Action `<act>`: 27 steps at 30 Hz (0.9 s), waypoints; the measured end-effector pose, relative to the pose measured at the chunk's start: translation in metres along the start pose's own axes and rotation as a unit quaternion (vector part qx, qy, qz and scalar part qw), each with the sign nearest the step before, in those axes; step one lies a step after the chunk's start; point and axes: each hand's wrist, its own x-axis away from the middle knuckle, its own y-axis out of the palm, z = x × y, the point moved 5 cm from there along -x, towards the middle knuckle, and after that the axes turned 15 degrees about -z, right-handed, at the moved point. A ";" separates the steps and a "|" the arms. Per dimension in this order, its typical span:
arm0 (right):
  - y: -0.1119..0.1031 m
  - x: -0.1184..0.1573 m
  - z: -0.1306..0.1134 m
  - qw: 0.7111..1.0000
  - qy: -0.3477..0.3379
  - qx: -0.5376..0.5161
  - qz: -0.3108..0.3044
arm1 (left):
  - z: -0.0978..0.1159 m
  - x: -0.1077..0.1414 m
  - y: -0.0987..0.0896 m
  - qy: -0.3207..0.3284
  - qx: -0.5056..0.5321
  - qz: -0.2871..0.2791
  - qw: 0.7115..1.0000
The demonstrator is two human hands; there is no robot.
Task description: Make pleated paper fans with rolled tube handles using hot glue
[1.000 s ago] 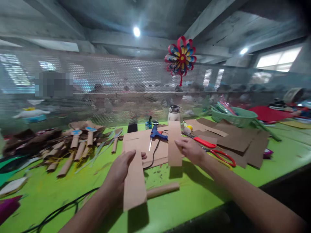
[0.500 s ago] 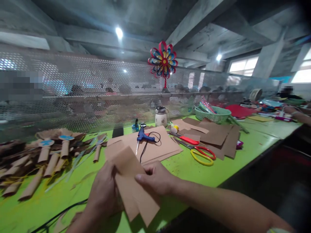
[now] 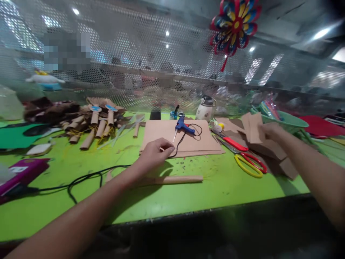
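My right hand (image 3: pixel 271 131), blurred, grips several brown kraft paper pieces (image 3: pixel 252 126) above more brown paper at the right. My left hand (image 3: pixel 157 153) is over the front left of the stacked tan paper sheets (image 3: pixel 199 144), thumb and fingers drawn together. A thin pale bit shows at its fingers, too small to name. Just beyond it, a blue glue gun (image 3: pixel 183 126) lies on the sheets, its metal tip towards that hand. A rolled paper tube (image 3: pixel 183 179) lies below the hand. Scissors (image 3: pixel 246 154) with red and yellow handles lie between the hands.
Paper tubes with fringed tops (image 3: pixel 98 124) are heaped at the left, near a purple box (image 3: pixel 25 174) and a black cord (image 3: pixel 88 176). A lidded bottle (image 3: pixel 205 108) and a green basket (image 3: pixel 293 120) stand along the perforated screen (image 3: pixel 140 79). The table's front edge runs below.
The paper pieces that both hands held in front of me are now in my right hand, far to the right. My left hand has let go of them. The view has turned left and downward.
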 end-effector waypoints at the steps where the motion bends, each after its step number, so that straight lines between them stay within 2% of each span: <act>1: -0.012 0.002 0.008 0.999 0.028 0.030 0.021 | 0.003 0.001 0.002 0.012 -0.042 -0.014 0.999; 5: -0.044 0.002 0.025 0.980 0.110 0.136 0.096 | 0.018 0.009 0.012 0.022 -0.207 -0.114 0.971; 8: -0.037 0.006 0.009 0.967 0.113 0.193 0.122 | 0.022 0.016 0.014 0.014 -0.266 -0.177 0.948; 10: -0.013 0.019 -0.017 0.966 0.083 0.224 0.099 | 0.022 0.018 0.013 0.014 -0.270 -0.194 0.943; 12: 0.029 0.042 -0.055 0.964 0.020 0.264 0.018 | 0.021 0.018 0.009 0.009 -0.244 -0.201 0.949; 14: 0.073 0.072 -0.095 0.958 -0.039 0.277 -0.064 | 0.022 0.016 0.006 -0.004 -0.169 -0.208 0.963; 15: 0.096 0.088 -0.117 0.943 -0.105 0.299 -0.101 | 0.023 0.016 0.005 -0.005 -0.118 -0.215 0.969; 17: 0.132 0.111 -0.147 0.935 -0.161 0.262 -0.174 | 0.029 0.016 0.002 0.005 -0.018 -0.228 0.973; 18: 0.146 0.118 -0.154 0.940 -0.152 0.213 -0.221 | 0.033 0.016 0.000 0.012 0.014 -0.231 0.973; 20: 0.163 0.122 -0.155 0.954 -0.097 0.090 -0.269 | 0.037 0.018 -0.005 0.019 0.014 -0.239 0.971; 23: 0.174 0.122 -0.138 0.962 -0.022 -0.022 -0.271 | 0.035 0.021 -0.009 -0.009 -0.108 -0.255 0.961; 25: 0.175 0.126 -0.128 0.971 -0.025 0.000 -0.238 | 0.031 0.022 -0.010 -0.022 -0.172 -0.251 0.952; 27: 0.174 0.133 -0.128 0.974 -0.082 0.087 -0.192 | 0.031 0.022 -0.008 -0.016 -0.160 -0.248 0.955</act>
